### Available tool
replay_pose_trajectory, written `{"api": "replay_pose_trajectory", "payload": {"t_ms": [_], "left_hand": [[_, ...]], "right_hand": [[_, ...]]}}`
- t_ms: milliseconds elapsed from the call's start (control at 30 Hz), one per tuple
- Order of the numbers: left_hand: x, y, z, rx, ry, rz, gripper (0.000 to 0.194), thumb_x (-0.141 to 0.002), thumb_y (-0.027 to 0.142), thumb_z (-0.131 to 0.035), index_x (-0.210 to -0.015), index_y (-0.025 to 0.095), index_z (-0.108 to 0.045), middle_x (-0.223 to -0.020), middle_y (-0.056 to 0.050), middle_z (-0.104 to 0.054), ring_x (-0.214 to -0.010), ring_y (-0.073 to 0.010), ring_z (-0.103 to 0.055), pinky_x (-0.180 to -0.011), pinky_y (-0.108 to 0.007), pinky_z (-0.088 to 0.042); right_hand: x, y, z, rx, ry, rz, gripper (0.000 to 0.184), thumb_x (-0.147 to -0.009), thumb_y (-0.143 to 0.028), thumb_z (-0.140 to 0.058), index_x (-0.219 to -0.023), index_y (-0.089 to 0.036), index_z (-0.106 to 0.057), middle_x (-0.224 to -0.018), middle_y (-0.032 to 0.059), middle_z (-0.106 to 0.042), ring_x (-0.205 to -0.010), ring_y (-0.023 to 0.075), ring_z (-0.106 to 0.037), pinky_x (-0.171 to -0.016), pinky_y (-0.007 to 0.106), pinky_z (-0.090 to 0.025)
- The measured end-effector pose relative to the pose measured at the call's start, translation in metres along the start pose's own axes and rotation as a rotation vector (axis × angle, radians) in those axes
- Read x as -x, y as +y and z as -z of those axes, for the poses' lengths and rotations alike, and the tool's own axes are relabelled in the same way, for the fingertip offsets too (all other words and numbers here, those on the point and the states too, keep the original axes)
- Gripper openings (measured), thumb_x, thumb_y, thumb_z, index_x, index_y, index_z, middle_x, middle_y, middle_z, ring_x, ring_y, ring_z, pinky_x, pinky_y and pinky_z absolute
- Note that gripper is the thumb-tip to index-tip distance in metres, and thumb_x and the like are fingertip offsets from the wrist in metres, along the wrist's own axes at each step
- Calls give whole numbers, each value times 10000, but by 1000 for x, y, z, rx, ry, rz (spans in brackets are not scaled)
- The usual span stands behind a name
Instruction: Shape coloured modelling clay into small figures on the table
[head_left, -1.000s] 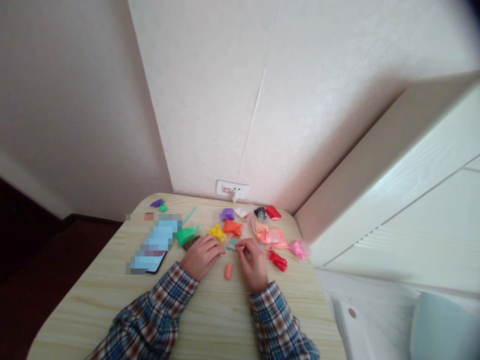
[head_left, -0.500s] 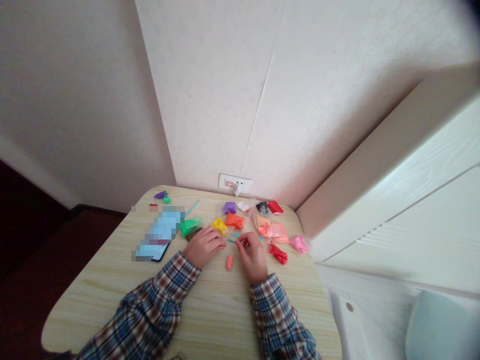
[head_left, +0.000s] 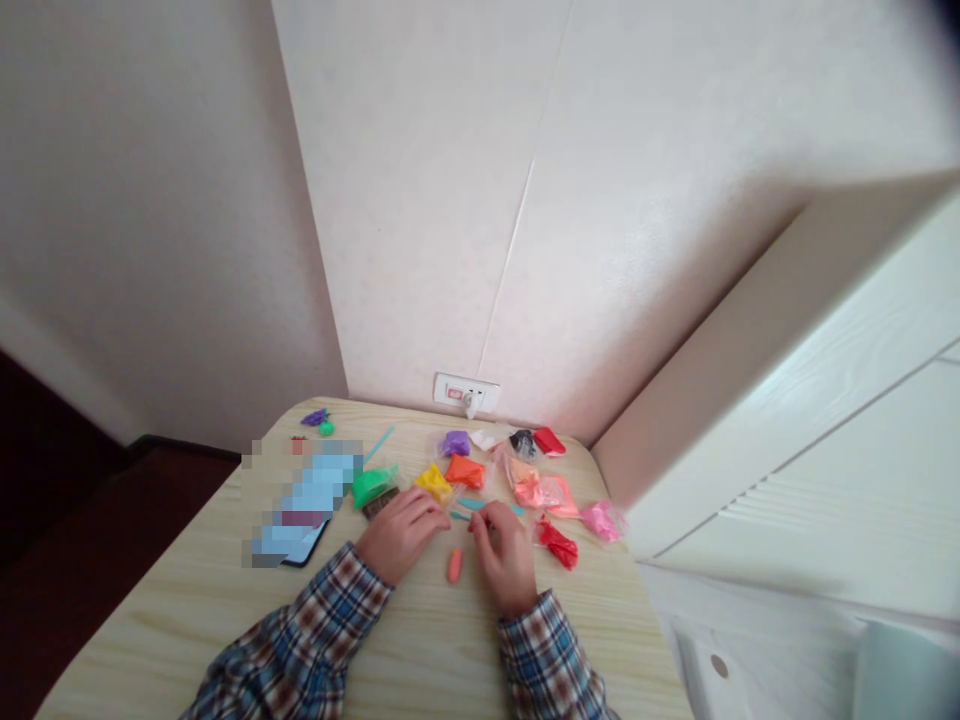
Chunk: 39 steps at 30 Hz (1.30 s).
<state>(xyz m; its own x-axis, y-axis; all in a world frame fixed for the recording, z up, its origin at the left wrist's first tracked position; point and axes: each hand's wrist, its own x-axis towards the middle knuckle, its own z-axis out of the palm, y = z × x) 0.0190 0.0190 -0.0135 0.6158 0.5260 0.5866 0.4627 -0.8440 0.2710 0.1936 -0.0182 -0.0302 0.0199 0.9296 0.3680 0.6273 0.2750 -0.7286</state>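
My right hand (head_left: 504,562) is closed in a pinch. A thin blue modelling tool (head_left: 460,516) sticks out leftward from its fingertips. Another blue tool (head_left: 480,504) lies just behind that hand. My left hand (head_left: 403,537) is to its left, fingers bent and pressed together, fingertips pointing toward the blue tool. What it may hold is hidden. Between the hands and nearer me lies a small salmon-coloured clay roll (head_left: 454,566). A yellow clay packet (head_left: 433,484) and a dark brown packet (head_left: 380,504) lie beside my left hand. A red clay packet (head_left: 559,545) is right of my right hand.
A phone (head_left: 306,545), mostly blurred out, lies on the left of the wooden table (head_left: 420,660). Green (head_left: 373,487), orange (head_left: 466,472), purple (head_left: 454,444) and pink (head_left: 601,521) packets sit behind. A purple clay piece (head_left: 315,417) is at the back left, below a wall socket (head_left: 466,392).
The whole view has shifted, so the table sits lower in the picture. My hands stay in nearly the same place, the right one slightly farther from the left. The clay roll stays between them.
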Motion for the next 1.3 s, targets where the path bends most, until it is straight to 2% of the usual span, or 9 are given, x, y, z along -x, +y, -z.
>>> {"api": "replay_pose_trajectory", "payload": {"t_ms": [100,267,400,700,933,1067,1300], "left_hand": [[0,0,0,11,27,21,290,-904,214,-365,-782,164,-623,-752,-40,-624,-774,-159,-519,-710,-298,-463],[1,-1,1,9,-31,39,211,-873,187,-435,-753,163,-607,-752,-32,-617,-776,-165,-515,-715,-300,-450],[2,-1,0,8,-60,43,184,-862,185,-457,-773,168,-617,-758,-36,-611,-778,-169,-512,-698,-297,-442],[3,-2,1,7,-58,36,158,-851,172,-470,-801,165,-620,-777,-40,-623,-794,-176,-513,-718,-312,-438],[3,-2,1,8,-57,39,162,-848,158,-468,-803,163,-624,-775,-38,-629,-794,-172,-517,-716,-305,-439],[2,-3,1,5,-43,36,176,-853,159,-462,-783,163,-624,-761,-38,-627,-789,-165,-518,-715,-297,-435],[2,-3,1,-5,-88,32,156,-843,191,-494,-747,162,-614,-739,-33,-616,-761,-164,-511,-702,-296,-429]], "right_hand": [[0,0,0,1,13,-10,253,-870,-229,-403,-634,-184,-481,-631,12,-522,-623,148,-497,-571,258,-365],[-1,0,1,-23,50,-36,152,-833,-201,-444,-691,-186,-494,-642,4,-525,-612,145,-498,-566,255,-386],[-1,0,-1,-16,16,-36,112,-820,-179,-458,-720,-184,-509,-668,6,-537,-632,146,-508,-586,256,-401],[1,3,-2,35,-5,-34,124,-831,-225,-487,-726,-179,-534,-684,13,-542,-653,155,-504,-616,268,-397],[2,4,-1,53,-5,7,194,-869,-230,-428,-733,-177,-557,-692,27,-555,-671,163,-513,-629,275,-397],[2,3,1,66,-17,33,153,-854,-221,-452,-790,-185,-587,-741,37,-581,-708,172,-527,-664,289,-406],[1,4,0,31,39,49,154,-842,-250,-476,-785,-192,-607,-727,35,-598,-678,167,-542,-643,284,-419]]}}
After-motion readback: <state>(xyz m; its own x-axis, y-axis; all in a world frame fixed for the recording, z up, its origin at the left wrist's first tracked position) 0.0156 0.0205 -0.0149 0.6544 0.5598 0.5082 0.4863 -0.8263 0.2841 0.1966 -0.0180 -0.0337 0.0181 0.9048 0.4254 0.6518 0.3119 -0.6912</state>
